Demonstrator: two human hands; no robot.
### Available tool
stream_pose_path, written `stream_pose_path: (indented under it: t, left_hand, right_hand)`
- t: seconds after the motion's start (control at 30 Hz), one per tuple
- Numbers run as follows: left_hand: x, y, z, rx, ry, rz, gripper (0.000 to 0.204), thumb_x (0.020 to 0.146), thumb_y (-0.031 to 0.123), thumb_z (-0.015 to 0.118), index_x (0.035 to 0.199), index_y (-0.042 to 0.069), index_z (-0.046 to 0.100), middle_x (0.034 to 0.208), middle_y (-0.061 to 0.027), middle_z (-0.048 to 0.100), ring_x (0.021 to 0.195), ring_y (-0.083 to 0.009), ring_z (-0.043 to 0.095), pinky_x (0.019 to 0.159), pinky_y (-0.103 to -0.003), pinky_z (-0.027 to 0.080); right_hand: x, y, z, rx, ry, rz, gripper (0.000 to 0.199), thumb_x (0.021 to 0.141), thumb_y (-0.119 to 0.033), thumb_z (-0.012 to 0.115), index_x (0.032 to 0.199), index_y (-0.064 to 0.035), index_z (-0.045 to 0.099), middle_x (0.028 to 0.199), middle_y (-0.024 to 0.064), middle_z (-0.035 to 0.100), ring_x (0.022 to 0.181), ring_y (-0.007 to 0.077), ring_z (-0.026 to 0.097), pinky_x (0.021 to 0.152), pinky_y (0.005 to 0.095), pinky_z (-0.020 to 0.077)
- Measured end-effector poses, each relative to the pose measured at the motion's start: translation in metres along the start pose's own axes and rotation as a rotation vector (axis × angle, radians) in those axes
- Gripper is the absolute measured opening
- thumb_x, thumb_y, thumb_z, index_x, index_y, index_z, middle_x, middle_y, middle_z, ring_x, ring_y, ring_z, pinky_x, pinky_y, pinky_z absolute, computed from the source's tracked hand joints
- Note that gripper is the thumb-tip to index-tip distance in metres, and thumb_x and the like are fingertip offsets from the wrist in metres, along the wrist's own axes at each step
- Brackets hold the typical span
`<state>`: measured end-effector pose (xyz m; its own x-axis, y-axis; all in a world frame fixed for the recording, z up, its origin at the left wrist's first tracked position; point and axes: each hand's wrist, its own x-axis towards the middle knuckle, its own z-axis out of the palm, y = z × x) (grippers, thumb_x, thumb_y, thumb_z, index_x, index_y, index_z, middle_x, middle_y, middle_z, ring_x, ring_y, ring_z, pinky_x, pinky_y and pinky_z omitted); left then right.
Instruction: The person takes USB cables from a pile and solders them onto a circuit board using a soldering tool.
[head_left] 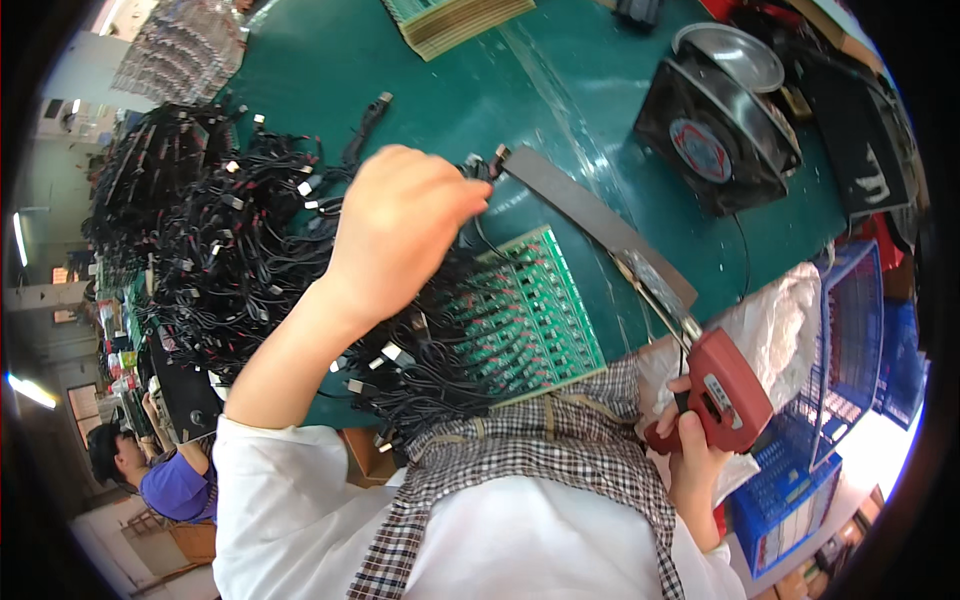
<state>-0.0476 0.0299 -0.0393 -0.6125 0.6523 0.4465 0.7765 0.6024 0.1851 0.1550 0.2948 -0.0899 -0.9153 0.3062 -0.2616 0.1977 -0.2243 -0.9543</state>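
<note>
My left hand (pixel 400 225) is raised over the table with its fingers pinched together. A black cable (pixel 483 232) runs from its fingertips down toward a green circuit board panel (pixel 560 300). Thin wires are attached in rows along that panel, which lies close to my apron. Off to the right, my right hand (pixel 690 440) grips a red soldering gun (pixel 730 390) by its handle. The gun's metal shaft points up and left, its end near a long flat grey bar (pixel 580 205). A small connector (pixel 500 153) sits by the bar's far end.
A large heap of black cables (pixel 220 230) with metal plugs covers the left side. At the back right stands a black fan (pixel 700 140) beside a metal dish (pixel 730 55). Stacked panels (pixel 465 25) lie at the far edge. Blue crates (pixel 800 480) stand right; a person (pixel 170 480) sits left.
</note>
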Motion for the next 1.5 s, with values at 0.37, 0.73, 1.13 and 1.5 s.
stream_pose_path:
  t: [0.37, 0.73, 1.13, 1.5]
  left_hand:
    - [-0.024, 0.021, 0.047, -0.141, -0.282, 0.19, 0.024, 0.063, 0.005, 0.062, 0.087, 0.001, 0.064, 0.077, -0.0039, 0.055, 0.068, -0.0179, 0.054, 0.053, -0.028, 0.047]
    - [-0.024, 0.021, 0.053, 0.027, -0.267, 0.409, 0.025, 0.063, 0.004, 0.063, 0.087, -0.003, 0.062, 0.075, -0.0046, 0.051, 0.065, -0.0151, 0.051, 0.049, -0.023, 0.045]
    - [-0.018, 0.018, 0.053, -0.106, -0.313, 0.323, 0.026, 0.061, 0.007, 0.062, 0.086, -0.001, 0.061, 0.075, -0.0039, 0.049, 0.068, -0.0168, 0.05, 0.053, -0.025, 0.046]
    - [-0.016, 0.014, 0.053, -0.182, -0.311, 0.311, 0.028, 0.059, 0.008, 0.06, 0.086, 0.0, 0.062, 0.079, -0.0053, 0.053, 0.072, -0.019, 0.054, 0.057, -0.027, 0.049]
  right_hand:
    - [0.002, -0.006, 0.001, -0.006, -0.035, 0.043, 0.056, 0.08, -0.025, 0.068, 0.121, 0.0039, 0.042, 0.098, 0.0187, 0.059, 0.057, 0.0151, 0.052, 0.049, 0.0244, 0.0421]
    - [0.008, -0.01, 0.008, -0.014, -0.134, 0.159, 0.06, 0.079, -0.028, 0.068, 0.121, 0.0062, 0.041, 0.099, 0.0183, 0.058, 0.058, 0.0158, 0.054, 0.055, 0.0279, 0.0458]
    - [0.013, -0.008, 0.008, -0.09, -0.176, 0.193, 0.063, 0.076, -0.032, 0.071, 0.119, 0.0067, 0.045, 0.082, 0.0118, 0.058, 0.057, 0.0156, 0.053, 0.052, 0.0267, 0.0432]
    - [0.012, -0.004, -0.004, 0.021, -0.255, 0.251, 0.062, 0.071, -0.003, 0.07, 0.125, 0.0049, 0.041, 0.09, 0.0083, 0.059, 0.078, 0.0115, 0.056, 0.068, 0.0241, 0.0467]
